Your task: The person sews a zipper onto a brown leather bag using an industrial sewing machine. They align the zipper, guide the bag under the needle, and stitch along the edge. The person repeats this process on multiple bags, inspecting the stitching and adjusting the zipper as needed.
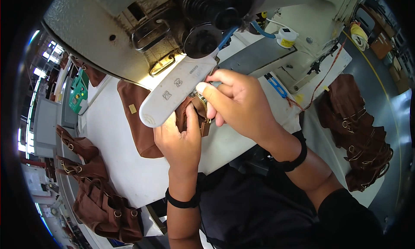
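Under the head of an industrial sewing machine [116, 28] lies a brown leather bag [139, 139]. Its body stretches to the left over the white table. My left hand [179, 139] is closed on the bag near its opening, with thumb and fingers on the leather. Just to the right, my right hand [237, 100] is curled in a pinch at the bag's edge, beside a gold-toothed zipper [201, 101]. A pale, rounded machine guard [177, 91] passes above the bag and hides the stitching spot and some left fingertips.
Several brown bags [101, 206] rest along the table's left side. More brown leather pieces [356, 134] with metal rings are piled at the right. Blue thread snips [276, 85] lie on the table [116, 162] near the machine bed. A green device [78, 92] stands far left.
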`<state>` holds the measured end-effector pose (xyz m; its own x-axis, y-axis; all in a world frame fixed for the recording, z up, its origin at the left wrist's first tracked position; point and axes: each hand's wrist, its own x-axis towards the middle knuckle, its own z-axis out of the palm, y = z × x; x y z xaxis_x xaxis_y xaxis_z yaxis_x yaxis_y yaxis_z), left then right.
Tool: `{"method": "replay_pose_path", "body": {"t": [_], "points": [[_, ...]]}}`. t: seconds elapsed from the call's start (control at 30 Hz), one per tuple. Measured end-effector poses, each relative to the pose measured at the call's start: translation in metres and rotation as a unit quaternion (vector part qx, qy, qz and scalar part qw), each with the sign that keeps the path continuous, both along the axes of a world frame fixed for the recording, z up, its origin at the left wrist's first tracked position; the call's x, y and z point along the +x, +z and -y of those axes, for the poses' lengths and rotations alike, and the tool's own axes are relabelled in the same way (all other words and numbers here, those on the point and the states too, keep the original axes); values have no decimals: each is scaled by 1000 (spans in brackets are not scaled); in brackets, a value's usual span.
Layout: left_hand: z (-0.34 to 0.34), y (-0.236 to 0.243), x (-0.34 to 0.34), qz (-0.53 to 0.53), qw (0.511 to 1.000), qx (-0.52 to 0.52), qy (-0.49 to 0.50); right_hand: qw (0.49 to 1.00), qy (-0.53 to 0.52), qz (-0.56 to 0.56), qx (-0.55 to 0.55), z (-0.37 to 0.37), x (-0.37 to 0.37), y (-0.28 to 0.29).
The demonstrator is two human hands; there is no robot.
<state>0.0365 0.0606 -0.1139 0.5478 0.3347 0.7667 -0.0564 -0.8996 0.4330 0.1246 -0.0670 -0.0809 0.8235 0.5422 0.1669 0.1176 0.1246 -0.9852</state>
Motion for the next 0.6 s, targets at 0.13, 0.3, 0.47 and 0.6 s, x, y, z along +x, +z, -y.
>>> {"method": "replay_pose_path", "body": {"t": [0.13, 0.3, 0.47, 0.6], "points": [[-3, 3, 0, 17, 1000, 5, -25, 997, 58, -37, 45, -1, 11, 0], [-12, 13, -3, 21, 994, 99, -42, 997, 47, -28, 53, -2, 9, -2], [-15, 15, -2, 18, 993, 91, -67, 996, 63, -45, 46, -1, 11, 1], [-16, 14, -3, 5, 995, 74, -63, 995, 70, -52, 47, 0, 12, 2]]}}
